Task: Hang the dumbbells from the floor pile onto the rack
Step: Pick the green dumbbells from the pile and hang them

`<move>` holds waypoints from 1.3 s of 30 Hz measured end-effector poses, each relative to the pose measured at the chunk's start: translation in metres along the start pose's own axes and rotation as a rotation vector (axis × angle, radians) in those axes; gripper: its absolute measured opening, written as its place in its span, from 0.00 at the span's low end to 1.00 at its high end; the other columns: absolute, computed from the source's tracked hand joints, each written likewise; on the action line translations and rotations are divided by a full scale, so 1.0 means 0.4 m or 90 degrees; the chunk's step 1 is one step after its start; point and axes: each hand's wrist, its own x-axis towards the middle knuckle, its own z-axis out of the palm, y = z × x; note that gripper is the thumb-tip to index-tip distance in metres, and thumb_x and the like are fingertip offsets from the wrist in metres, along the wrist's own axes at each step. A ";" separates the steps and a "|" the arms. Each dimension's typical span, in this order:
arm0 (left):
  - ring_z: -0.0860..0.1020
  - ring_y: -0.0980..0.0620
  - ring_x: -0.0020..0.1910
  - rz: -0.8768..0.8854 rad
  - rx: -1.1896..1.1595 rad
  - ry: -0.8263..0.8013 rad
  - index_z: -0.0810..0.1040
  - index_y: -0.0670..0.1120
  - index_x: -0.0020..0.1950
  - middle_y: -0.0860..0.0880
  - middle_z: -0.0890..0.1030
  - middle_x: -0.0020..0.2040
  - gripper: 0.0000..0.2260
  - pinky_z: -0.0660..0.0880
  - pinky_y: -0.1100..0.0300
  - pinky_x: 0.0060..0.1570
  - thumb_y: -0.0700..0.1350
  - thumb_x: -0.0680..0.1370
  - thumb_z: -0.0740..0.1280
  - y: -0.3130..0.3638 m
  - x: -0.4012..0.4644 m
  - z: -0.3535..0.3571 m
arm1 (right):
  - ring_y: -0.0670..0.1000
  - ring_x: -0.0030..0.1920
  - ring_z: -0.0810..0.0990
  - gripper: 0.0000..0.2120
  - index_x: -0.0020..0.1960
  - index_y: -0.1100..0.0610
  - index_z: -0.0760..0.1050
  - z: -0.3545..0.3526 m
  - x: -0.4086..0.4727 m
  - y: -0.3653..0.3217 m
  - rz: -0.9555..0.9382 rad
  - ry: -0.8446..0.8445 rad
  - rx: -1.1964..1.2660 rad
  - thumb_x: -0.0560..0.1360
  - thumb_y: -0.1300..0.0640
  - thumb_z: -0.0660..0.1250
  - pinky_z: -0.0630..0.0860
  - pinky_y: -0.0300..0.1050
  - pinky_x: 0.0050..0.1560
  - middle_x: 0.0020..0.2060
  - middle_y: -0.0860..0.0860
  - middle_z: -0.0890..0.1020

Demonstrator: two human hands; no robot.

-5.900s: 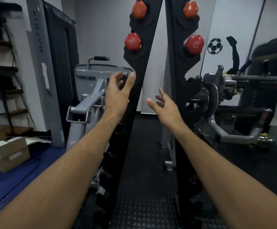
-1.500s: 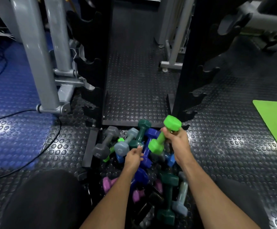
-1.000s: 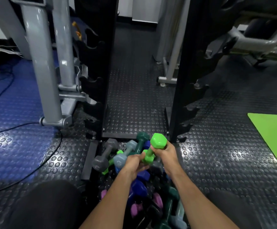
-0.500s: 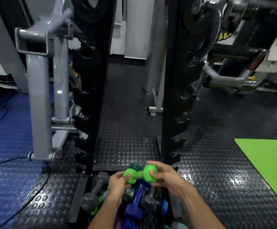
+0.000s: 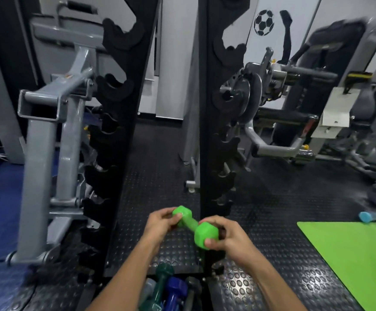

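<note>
Both hands, left hand [image 5: 160, 223] and right hand [image 5: 227, 234], grasping green dumbbell [image 5: 195, 226] by its heads. Best kept level, then lowered so both ends seat in matching rack [image 5: 119, 140] cradles

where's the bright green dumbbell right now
Low centre of the head view: the bright green dumbbell is held between left hand and right hand, before the black rack.

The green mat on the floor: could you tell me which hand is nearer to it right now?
Right. The right hand, gripping one end of the green dumbbell, is beside the green mat; the left hand holds the far end.
</note>
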 end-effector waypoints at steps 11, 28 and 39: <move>0.84 0.50 0.49 0.055 -0.068 -0.002 0.84 0.44 0.56 0.44 0.87 0.51 0.13 0.79 0.55 0.46 0.52 0.83 0.65 0.219 0.028 0.042 | 0.53 0.54 0.83 0.23 0.56 0.51 0.85 -0.045 0.020 -0.206 -0.114 0.063 -0.009 0.62 0.60 0.80 0.81 0.45 0.49 0.54 0.49 0.83; 0.67 0.54 0.73 0.278 -0.131 -0.106 0.64 0.56 0.79 0.63 0.73 0.66 0.25 0.62 0.46 0.70 0.63 0.84 0.50 0.774 -0.072 0.234 | 0.53 0.56 0.85 0.24 0.58 0.52 0.84 -0.218 -0.067 -0.650 -0.414 0.266 -0.059 0.66 0.69 0.80 0.81 0.54 0.59 0.54 0.50 0.84; 0.64 0.48 0.77 0.276 -0.080 -0.143 0.60 0.67 0.79 0.63 0.70 0.73 0.26 0.58 0.28 0.72 0.69 0.81 0.46 0.867 -0.090 0.266 | 0.53 0.52 0.86 0.23 0.63 0.58 0.82 -0.285 0.094 -0.858 -0.430 0.377 -0.033 0.69 0.67 0.79 0.84 0.48 0.54 0.51 0.53 0.86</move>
